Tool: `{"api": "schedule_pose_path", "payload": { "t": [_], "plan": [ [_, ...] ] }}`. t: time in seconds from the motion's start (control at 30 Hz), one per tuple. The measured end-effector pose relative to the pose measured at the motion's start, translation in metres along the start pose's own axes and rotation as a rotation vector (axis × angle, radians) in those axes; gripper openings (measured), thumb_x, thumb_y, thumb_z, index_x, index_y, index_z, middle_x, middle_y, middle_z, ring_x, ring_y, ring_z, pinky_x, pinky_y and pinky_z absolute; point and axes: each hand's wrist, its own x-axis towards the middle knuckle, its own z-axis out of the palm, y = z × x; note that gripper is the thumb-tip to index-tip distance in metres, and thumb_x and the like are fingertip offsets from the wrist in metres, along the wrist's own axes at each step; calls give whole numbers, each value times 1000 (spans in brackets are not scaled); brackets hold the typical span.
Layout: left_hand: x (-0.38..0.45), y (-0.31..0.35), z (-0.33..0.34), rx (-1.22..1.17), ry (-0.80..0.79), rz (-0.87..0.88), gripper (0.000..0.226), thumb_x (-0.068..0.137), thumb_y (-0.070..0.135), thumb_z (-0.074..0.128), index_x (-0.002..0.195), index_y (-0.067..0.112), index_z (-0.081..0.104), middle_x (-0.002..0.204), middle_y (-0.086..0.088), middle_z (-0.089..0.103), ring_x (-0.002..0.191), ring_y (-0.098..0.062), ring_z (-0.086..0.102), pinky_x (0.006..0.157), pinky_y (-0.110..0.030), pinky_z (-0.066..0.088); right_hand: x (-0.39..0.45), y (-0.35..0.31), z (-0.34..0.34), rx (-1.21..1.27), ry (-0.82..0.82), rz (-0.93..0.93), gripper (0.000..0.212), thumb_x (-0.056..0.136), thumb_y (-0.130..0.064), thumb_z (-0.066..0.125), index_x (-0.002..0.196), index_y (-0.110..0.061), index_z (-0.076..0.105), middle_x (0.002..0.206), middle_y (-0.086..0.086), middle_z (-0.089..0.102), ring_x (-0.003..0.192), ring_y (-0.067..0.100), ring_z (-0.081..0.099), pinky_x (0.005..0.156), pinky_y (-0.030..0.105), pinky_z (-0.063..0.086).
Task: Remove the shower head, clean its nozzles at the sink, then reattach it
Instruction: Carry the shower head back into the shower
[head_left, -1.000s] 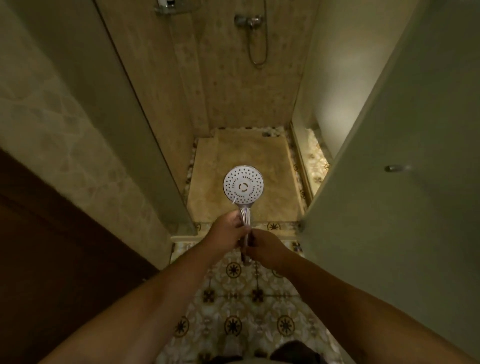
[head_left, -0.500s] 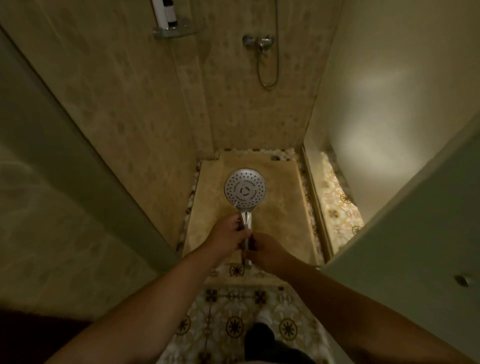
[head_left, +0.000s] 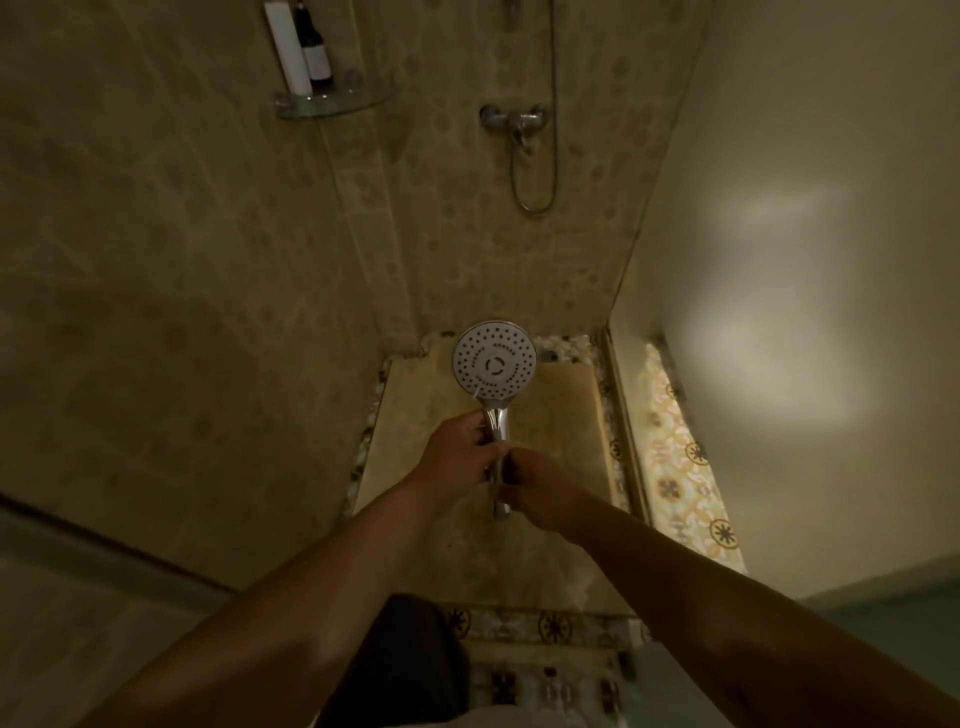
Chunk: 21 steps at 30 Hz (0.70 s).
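The round chrome shower head (head_left: 494, 361) is held out in front of me, its white nozzle face turned up toward the camera. My left hand (head_left: 460, 451) grips the upper part of its chrome handle. My right hand (head_left: 537, 488) holds the lower part of the handle, whose bottom end pokes out below my fingers. No hose is attached to the handle. On the far wall, the shower mixer valve (head_left: 514, 120) carries a looped metal hose (head_left: 535, 182) that runs up out of view.
A glass corner shelf (head_left: 332, 104) with a white bottle (head_left: 288, 47) and a dark bottle (head_left: 314, 52) hangs on the left tiled wall. The beige shower tray (head_left: 561, 415) lies below. A glass panel (head_left: 779, 260) bounds the right side, patterned floor tiles (head_left: 550, 670) under me.
I have moved forward into the shower stall. The mixer valve, hose and shelf now appear closer and lower in view. Both hands keep the same grip on the shower head.
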Motion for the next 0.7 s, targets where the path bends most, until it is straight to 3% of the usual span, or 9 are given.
{"api": "schedule_pose_path", "payload": {
  "t": [0.07,0.13,0.23,0.3,0.37,0.43,0.53,0.57,0.7],
  "plan": [
    [23,8,-1,-1,-4,3,24,92,0,60,116,3,62,101,-16,69,85,-21,66,64,-27,56,21,2,-13,5,-4,3,14,87,-5,61,101,-6,63,88,5,62,82,22,60,80,43,50],
    [49,14,-2,-15,-7,-4,22,92,-1,60,114,1,62,99,-15,68,83,-20,66,61,-25,56,41,5,-24,-4,-3,13,12,88,-6,61,95,-16,62,86,-3,62,79,12,61,74,30,49],
    [95,20,-6,-10,-29,2,18,91,-2,60,109,1,62,94,-14,68,78,-17,66,59,-25,56,77,6,-43,20,18,31,33,88,1,59,78,-31,56,76,-12,56,66,-2,56,65,16,42],
    [130,28,-13,-4,-42,6,16,91,-2,61,105,5,63,94,-12,68,78,-16,67,60,-26,56,109,5,-56,26,36,39,32,88,1,59,79,-30,58,75,-10,56,67,1,55,67,20,43],
    [170,41,-23,-2,-62,18,17,91,-3,61,103,9,64,98,-13,70,83,-19,68,66,-31,59,147,3,-70,45,52,28,18,90,1,58,90,-16,64,79,-6,58,72,4,55,70,23,47],
    [213,55,-38,2,-75,19,21,90,-2,62,107,11,65,104,-15,71,91,-24,69,75,-40,60,188,-3,-85,58,88,19,17,91,2,57,107,0,63,88,4,62,80,12,58,74,23,50],
    [273,80,-62,28,-97,26,20,90,0,63,106,13,65,106,-15,71,97,-29,69,82,-48,59,244,-19,-107,76,145,24,21,90,4,57,111,7,61,103,28,64,91,34,62,83,50,51],
    [291,87,-71,49,-101,32,19,90,1,63,105,14,66,105,-15,72,98,-31,69,82,-50,59,261,-24,-114,92,164,19,22,89,2,58,110,4,62,105,27,65,93,36,64,83,52,51],
    [362,119,-100,93,-136,73,24,90,2,64,92,26,65,98,-8,71,95,-29,67,85,-56,57,325,-53,-143,70,195,3,25,85,-14,61,109,-18,65,101,-2,70,94,11,66,83,37,54]
  ]
}}
